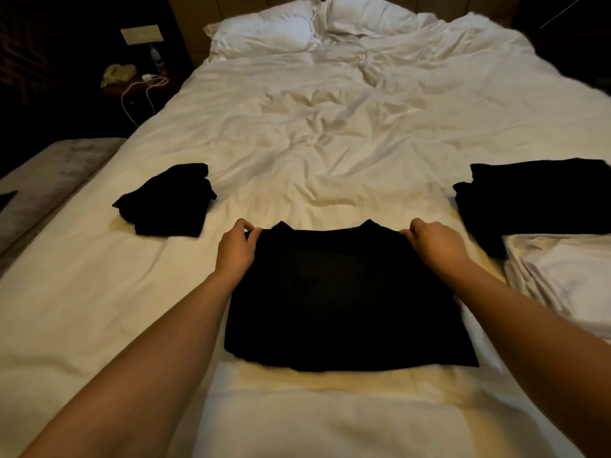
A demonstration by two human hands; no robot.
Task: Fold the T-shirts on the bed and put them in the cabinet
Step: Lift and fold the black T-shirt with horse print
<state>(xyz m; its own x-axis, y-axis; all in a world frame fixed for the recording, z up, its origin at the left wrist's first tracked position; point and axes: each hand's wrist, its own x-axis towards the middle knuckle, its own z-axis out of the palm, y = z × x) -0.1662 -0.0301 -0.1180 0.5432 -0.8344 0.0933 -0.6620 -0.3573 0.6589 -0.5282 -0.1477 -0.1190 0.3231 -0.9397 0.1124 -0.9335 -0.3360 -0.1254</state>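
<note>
A black T-shirt lies flat on the white bed in front of me, folded into a rough rectangle. My left hand pinches its far left corner and my right hand pinches its far right corner. To the left lies a small folded black T-shirt. At the right edge of the bed sits another pile of black T-shirts, loosely stacked. The cabinet is out of view.
Two white pillows lie at the head of the bed. A crumpled white cloth rests at the right. A dark nightstand with a white cable and a bottle stands at the left, and a grey bench runs along the bed's left side.
</note>
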